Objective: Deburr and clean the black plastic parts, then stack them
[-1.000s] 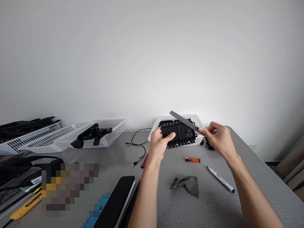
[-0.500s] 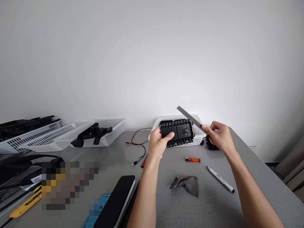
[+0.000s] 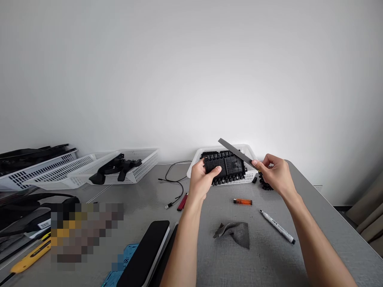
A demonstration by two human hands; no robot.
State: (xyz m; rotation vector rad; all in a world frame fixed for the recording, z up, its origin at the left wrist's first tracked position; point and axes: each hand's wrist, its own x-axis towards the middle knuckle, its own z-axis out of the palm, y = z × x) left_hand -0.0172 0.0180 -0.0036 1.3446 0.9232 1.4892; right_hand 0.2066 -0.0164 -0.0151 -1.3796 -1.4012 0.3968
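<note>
Gripped in my left hand (image 3: 201, 178) is a black plastic part (image 3: 230, 166) with toothed edges, its flat ribbed face turned toward me. My right hand (image 3: 273, 171) pinches one end of a long flat grey file (image 3: 235, 150). The file slants up to the left, across the upper right edge of the black part; whether they touch I cannot tell. Behind them stands a white basket (image 3: 250, 150) with more black parts in it. Another black toothed piece (image 3: 265, 183) lies beside the basket, partly behind my right hand.
On the grey table (image 3: 209, 247) lie an orange lighter (image 3: 243, 201), a white marker (image 3: 278, 227), a grey cloth (image 3: 237, 234), a red object (image 3: 182, 202) and a black cable (image 3: 176, 181). White baskets (image 3: 143, 165) and a yellow-handled tool (image 3: 31, 257) are at the left.
My right hand and the file have moved slightly left and down, so the file now overlaps the black part's upper edge. The black part has shifted a little right.
</note>
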